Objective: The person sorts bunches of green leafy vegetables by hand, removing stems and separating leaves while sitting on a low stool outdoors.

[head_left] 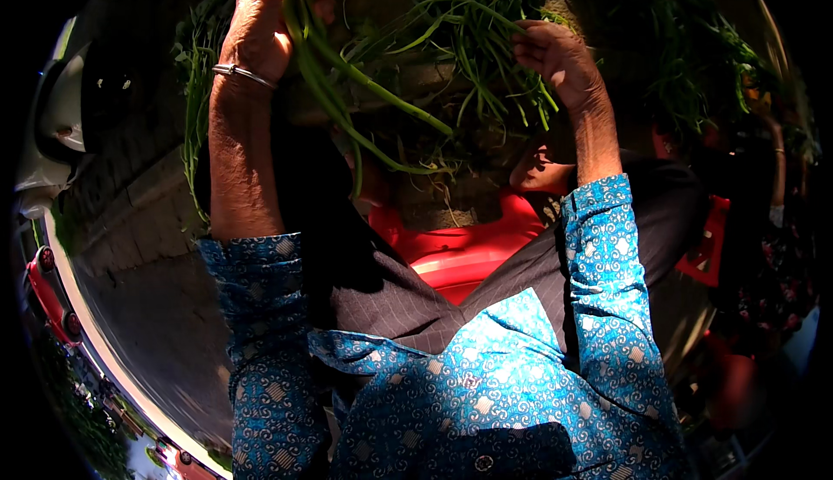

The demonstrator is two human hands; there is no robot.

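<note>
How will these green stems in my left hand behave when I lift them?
The green stems probably flop somewhat: their loose ends curve beyond the left hand. They're likely light, being slim. They may splay, since those ends spread apart.

Green stems — upper ends cut off by top edge, red plastic piece partly hidden by trousers
</note>
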